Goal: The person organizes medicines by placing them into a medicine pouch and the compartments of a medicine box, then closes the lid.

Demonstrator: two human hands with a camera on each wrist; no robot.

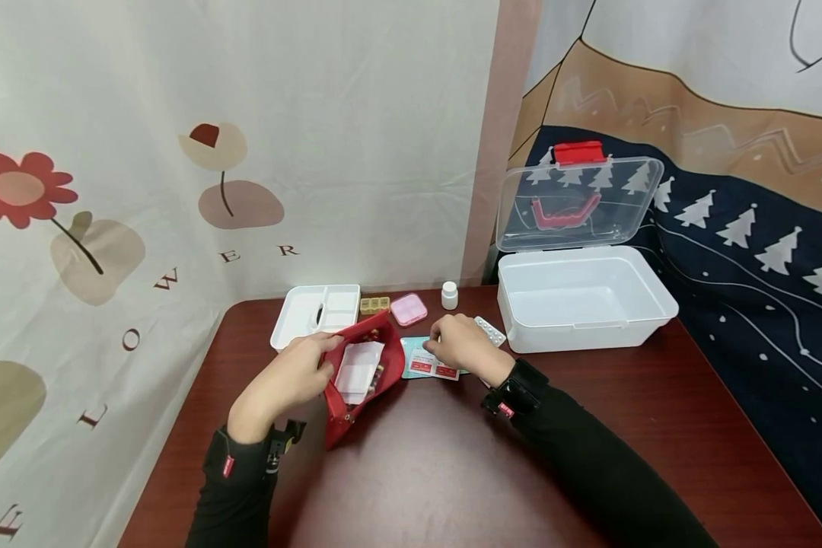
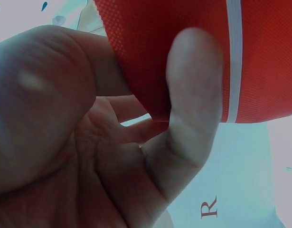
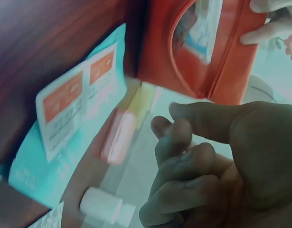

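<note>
My left hand (image 1: 300, 367) grips the left edge of a red pouch (image 2: 264, 57), its thumb and fingers on either side of the fabric in the left wrist view. The pouch stands tilted with its mouth open, and a white packet (image 1: 358, 369) and smaller items show inside. Over a teal packet (image 3: 36, 161) and a white-and-red sachet pair (image 1: 434, 367) hovers my right hand (image 1: 467, 346). Its fingers are loosely curled, with nothing between thumb and fingertips in the right wrist view. Beyond it lies a silver blister pack (image 1: 491, 331), partly hidden by the hand.
Along the table's back edge are a white divided tray (image 1: 294, 312), a yellow pill organizer (image 1: 374, 305), a pink case (image 1: 409, 309) and a white bottle (image 1: 449, 295). A white storage box (image 1: 582, 339) with its clear lid (image 1: 575, 179) raised stands at the right.
</note>
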